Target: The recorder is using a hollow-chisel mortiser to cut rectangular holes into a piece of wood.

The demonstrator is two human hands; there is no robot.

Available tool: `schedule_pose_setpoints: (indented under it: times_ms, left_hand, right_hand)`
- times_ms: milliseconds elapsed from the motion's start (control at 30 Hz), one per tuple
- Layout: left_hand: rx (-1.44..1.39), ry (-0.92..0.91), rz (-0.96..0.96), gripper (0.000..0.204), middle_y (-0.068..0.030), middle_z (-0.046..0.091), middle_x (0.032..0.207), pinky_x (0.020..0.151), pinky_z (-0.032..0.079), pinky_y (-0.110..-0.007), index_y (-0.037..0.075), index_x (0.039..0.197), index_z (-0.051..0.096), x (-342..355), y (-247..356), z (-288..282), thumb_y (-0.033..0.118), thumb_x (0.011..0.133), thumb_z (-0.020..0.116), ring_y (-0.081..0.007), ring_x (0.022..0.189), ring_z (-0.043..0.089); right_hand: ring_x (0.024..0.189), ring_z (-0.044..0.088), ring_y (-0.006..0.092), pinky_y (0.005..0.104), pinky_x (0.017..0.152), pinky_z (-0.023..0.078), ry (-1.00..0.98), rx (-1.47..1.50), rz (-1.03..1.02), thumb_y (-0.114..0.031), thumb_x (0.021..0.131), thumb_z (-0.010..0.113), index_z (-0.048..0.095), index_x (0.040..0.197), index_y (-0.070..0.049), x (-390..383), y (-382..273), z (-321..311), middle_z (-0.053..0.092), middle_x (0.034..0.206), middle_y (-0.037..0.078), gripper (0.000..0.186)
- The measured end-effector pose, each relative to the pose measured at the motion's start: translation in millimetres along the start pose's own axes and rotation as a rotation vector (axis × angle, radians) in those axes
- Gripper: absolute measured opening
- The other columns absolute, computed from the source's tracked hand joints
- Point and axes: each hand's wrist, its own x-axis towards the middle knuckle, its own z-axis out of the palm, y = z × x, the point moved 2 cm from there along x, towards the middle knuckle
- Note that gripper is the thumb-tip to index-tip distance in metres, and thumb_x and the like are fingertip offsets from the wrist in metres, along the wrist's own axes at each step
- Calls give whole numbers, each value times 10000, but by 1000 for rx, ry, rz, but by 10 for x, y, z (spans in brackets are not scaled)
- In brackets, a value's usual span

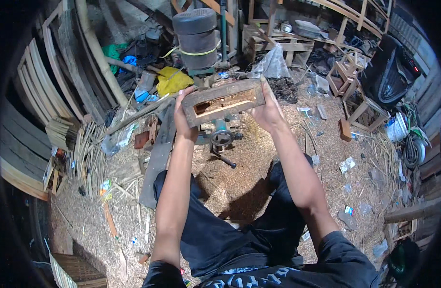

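A brown wooden block [226, 91] with a long rectangular recess cut in its face is raised before me. Pale wood shavings lie inside the recess. My left hand [183, 116] grips the block's left end, fingers wrapped around its far side. At the opposite end, my right hand [269, 110] presses the block with its fingers and palm. Just below and behind the block is a green machine part with a metal handwheel [222, 138]. A dark crank handle [225, 160] with a knob sticks out beneath the wheel.
Wood shavings cover the floor [230, 194]. A dark cylindrical drum [196, 45] stands behind, beside a yellow sack [174, 81]. Long boards [76, 62] lean at the left. A wooden stool frame [362, 113] and a motorcycle seat [389, 69] are at the right.
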Motion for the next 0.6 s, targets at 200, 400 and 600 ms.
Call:
schedule_pose_setpoints:
  times_ms: [200, 400, 600]
  left_hand:
    - [-14, 115, 14, 386, -64, 580, 1053, 914, 433, -356, 62, 1083, 574, -121, 30, 62, 412, 942, 493, -204, 1013, 560]
    - [2, 106, 37, 383, -59, 573, 1042, 917, 431, -355, 61, 1098, 564, -153, 86, 72, 403, 955, 472, -197, 1026, 549]
    - [10, 21, 71, 410, -117, 580, 1124, 920, 457, -368, 40, 1194, 518, -142, 100, 10, 377, 977, 431, -231, 1030, 577]
  right_hand:
    - [1247, 447, 236, 434, 989, 397, 43, -27, 93, -573, 948, 391, 323, 1402, -123, 1, 26, 2, 456, 1362, 98, 642]
    - [1242, 463, 234, 445, 1042, 359, 29, 52, 44, -536, 957, 412, 411, 1358, -70, -15, 66, 2, 494, 1342, 100, 614]
    - [1331, 349, 234, 428, 1117, 238, -16, 4, 10, -526, 949, 431, 352, 1415, -91, -54, 67, -25, 397, 1437, 87, 642]
